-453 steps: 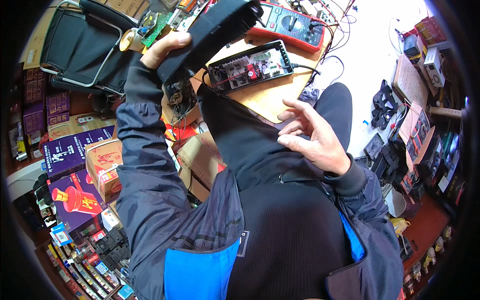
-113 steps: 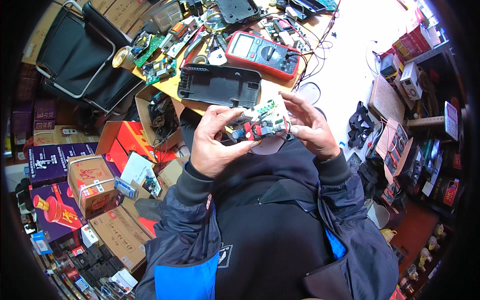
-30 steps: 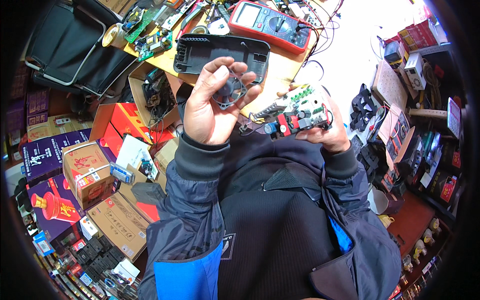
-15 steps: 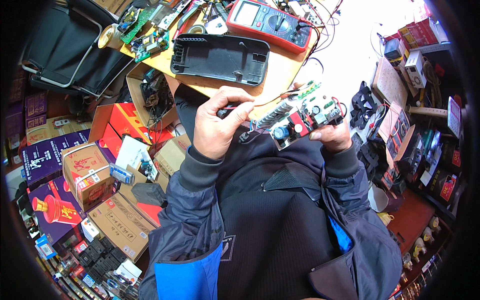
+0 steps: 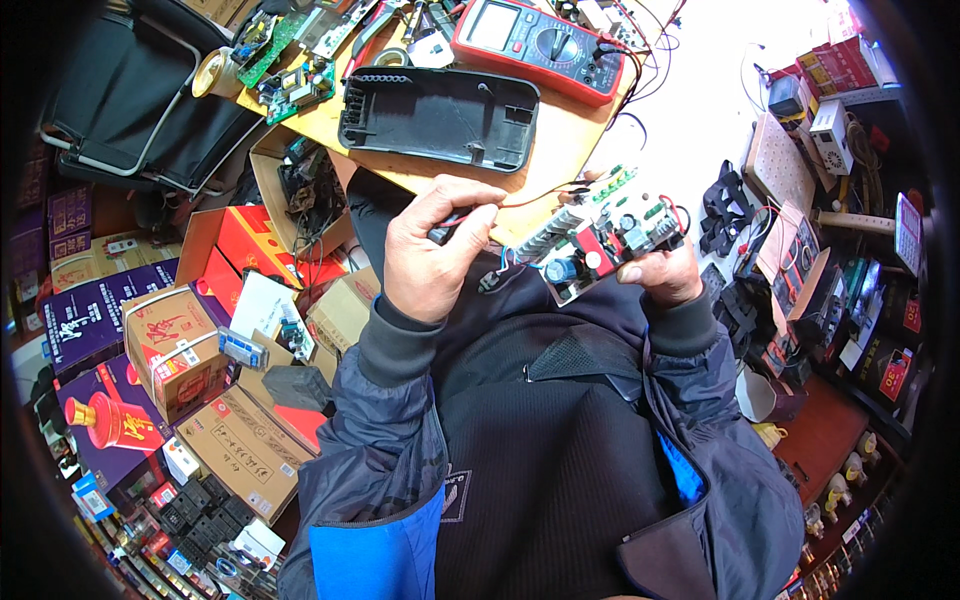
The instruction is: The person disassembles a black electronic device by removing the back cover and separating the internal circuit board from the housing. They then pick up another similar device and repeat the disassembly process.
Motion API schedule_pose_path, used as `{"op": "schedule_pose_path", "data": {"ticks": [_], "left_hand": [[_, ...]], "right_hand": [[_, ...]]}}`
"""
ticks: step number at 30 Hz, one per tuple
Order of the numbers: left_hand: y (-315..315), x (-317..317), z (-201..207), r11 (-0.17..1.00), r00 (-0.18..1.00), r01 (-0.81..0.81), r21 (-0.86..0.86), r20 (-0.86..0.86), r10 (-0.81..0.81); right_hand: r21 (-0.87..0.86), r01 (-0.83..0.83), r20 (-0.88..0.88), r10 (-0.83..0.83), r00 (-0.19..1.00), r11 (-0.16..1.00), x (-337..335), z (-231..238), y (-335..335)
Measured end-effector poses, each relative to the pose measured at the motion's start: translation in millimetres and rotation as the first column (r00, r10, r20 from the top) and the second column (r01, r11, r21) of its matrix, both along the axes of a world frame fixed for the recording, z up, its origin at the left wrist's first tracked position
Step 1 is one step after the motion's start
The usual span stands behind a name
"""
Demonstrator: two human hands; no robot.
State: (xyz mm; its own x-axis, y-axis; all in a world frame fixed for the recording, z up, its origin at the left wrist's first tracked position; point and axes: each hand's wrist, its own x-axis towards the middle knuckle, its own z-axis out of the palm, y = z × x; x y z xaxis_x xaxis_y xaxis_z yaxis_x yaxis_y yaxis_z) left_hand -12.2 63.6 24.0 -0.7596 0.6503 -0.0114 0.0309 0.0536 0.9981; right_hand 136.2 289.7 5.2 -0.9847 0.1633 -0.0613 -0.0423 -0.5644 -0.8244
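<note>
Gripping a circuit board (image 5: 607, 245) in a half-hidden right hand (image 5: 665, 273), pinching a wire (image 5: 540, 198) in the left hand (image 5: 430, 255) — with a dark object (image 5: 438, 235) mostly obscured — beside a wooden table (image 5: 570, 135) and boxes (image 5: 240, 450).

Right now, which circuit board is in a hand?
The pale board with the red block, gripped in the right hand; the green boards left of the multimeter lie on the table.

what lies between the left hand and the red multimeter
In the head view, a black plastic shell lies on the table between the left hand and the red multimeter.
</note>
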Motion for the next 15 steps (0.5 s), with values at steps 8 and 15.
{"op": "schedule_pose_path", "data": {"ticks": [8,15], "left_hand": [[6,-3,-2,0.995,0.988,-0.084,0.051,0.132,0.076],[-3,-12,2,0.982,0.902,-0.017,0.188,0.427,-0.066]], "right_hand": [[-0.019,-0.034,0.02,0.035,0.999,0.999,2,-1,1],[-0.112,-0.076,0.037,0.081,0.996,0.991,3,8,0]]}}
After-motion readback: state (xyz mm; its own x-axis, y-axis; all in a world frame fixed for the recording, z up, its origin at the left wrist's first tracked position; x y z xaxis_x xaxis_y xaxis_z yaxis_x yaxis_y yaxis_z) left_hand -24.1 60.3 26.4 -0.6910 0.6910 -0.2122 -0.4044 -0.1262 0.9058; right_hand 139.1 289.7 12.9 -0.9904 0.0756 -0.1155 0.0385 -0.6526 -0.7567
